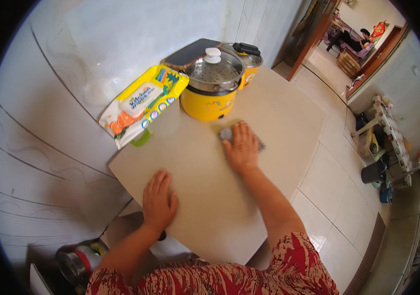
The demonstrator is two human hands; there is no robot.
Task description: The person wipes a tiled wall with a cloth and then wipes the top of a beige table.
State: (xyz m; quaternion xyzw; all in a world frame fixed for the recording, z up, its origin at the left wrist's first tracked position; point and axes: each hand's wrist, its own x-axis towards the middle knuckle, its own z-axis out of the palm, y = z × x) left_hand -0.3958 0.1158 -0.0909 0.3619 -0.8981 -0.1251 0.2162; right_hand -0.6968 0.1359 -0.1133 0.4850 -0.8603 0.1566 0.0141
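Note:
My right hand (243, 147) lies palm down on a grey cloth (227, 134), pressing it against the beige tabletop (210, 199). The fingers point towards a yellow electric pot (210, 105) with a glass lid and white knob. My left hand (158, 201) rests on the table's left edge with its fingers a little apart and nothing in it. A yellow and white pack of kitchen wipes (141, 103) leans beside the pot, over a clear container with a green handle (142, 138).
A dark phone (191, 53) lies at the pot's rim. Behind stands a second yellow pot (251, 72) with a black handle. A tiled wall borders the table's left. At right are a low rack (392, 136) and a black bucket (373, 172). A person reclines beyond the doorway.

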